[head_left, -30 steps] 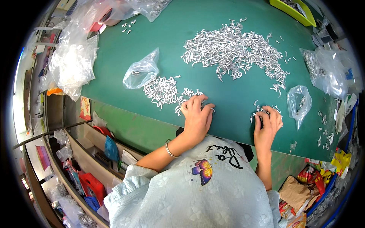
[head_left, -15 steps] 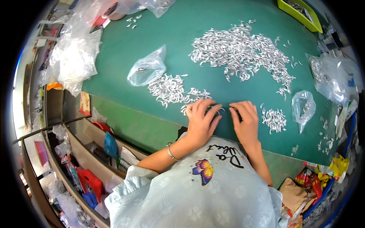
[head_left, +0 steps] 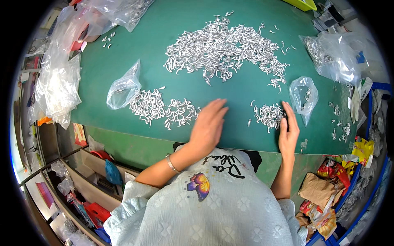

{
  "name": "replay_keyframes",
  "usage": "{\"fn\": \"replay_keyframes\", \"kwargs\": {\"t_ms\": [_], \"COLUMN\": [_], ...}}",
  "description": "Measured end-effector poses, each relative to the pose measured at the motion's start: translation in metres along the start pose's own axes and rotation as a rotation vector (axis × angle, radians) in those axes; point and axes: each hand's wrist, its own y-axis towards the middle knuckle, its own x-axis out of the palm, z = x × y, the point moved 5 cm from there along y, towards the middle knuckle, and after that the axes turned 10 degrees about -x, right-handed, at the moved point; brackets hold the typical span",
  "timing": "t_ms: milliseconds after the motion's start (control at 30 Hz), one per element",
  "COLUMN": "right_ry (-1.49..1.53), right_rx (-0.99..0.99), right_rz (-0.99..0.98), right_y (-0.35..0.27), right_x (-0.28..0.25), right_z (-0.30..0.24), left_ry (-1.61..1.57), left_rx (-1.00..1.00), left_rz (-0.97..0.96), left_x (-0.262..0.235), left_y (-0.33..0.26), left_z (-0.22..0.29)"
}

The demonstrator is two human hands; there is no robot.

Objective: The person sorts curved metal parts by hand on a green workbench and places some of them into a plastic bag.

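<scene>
Silvery curved metal pieces lie in heaps on the green table [head_left: 156, 41]. My left hand [head_left: 208, 128] is flat and slightly blurred, fingers stretched, just right of the small left heap [head_left: 180, 112]. Beside it is another small heap [head_left: 147, 105], touching a clear plastic bag [head_left: 123, 92]. My right hand [head_left: 289, 130] has its fingers extended along the right side of the small right heap [head_left: 269, 116], with the thumb side against the pieces. Neither hand shows anything held. The large heap [head_left: 221, 51] spreads farther back. A single piece [head_left: 249, 122] lies apart, left of the right heap.
An open clear bag [head_left: 303, 96] lies right of my right hand. Fuller plastic bags [head_left: 340, 55] sit at the right edge, more clear bags [head_left: 57, 90] at the left. Loose pieces [head_left: 336, 108] scatter near the right edge. Part of a yellow-green tray [head_left: 301, 4] shows at the back.
My right hand has moved right, from near my left hand to the small right heap. My left fingers, curled near a metal piece before, are now straightened. The whole view has shifted.
</scene>
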Motion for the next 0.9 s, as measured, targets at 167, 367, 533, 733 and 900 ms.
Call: {"fn": "replay_keyframes", "kwargs": {"t_ms": [167, 367, 533, 733, 900], "right_ry": [0.044, 0.322, 0.101, 0.036, -0.086], "right_rx": [-0.101, 0.001, -0.128, -0.174, -0.22], "right_rz": [-0.141, -0.118, -0.192, -0.313, -0.309], "right_y": [0.001, -0.007, -0.001, -0.014, -0.024], "right_x": [0.021, 0.009, -0.001, -0.001, 0.004], "right_z": [-0.01, -0.007, -0.005, -0.008, -0.016], "left_ry": [0.013, -0.215, -0.578, -0.956, -1.262], "left_rx": [-0.046, 0.025, -0.102, -0.576, -0.875], "left_rz": [-0.187, -0.3, -0.604, -1.3, -1.358], "left_x": [0.065, 0.085, 0.044, 0.079, 0.108], "left_y": [0.02, 0.015, 0.0, -0.071, -0.087], "left_z": [0.035, 0.061, 0.056, 0.033, 0.025]}}
